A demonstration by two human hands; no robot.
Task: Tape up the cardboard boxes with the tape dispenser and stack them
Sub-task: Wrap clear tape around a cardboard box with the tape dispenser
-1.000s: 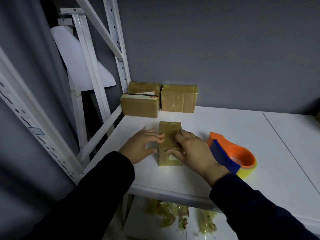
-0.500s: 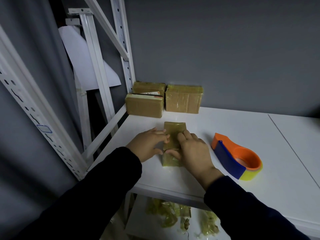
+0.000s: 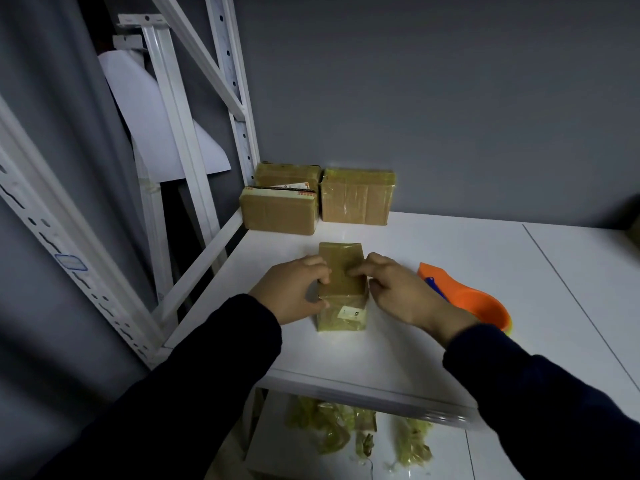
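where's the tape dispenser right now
In the head view the tape dispenser lies on the white shelf, just right of the right hand, which with the left hand holds the small box.

A small white label (image 3: 352,312) sits on the near face of the taped cardboard box (image 3: 341,271) at the front of the surface (image 3: 450,271); one dark character shows on it, either a "g" or a "9", and which of the two cannot be told; fainter marks to its left are too small to read; on the back-left box (image 3: 278,216) a white strip (image 3: 280,192) along the top edge carries red print, too blurred to make out; a white card (image 3: 292,185) with an orange mark peeks up behind it, also illegible; a blue-outlined sticker (image 3: 71,262) on the white shelf upright (image 3: 110,306) bears nothing that can be read.
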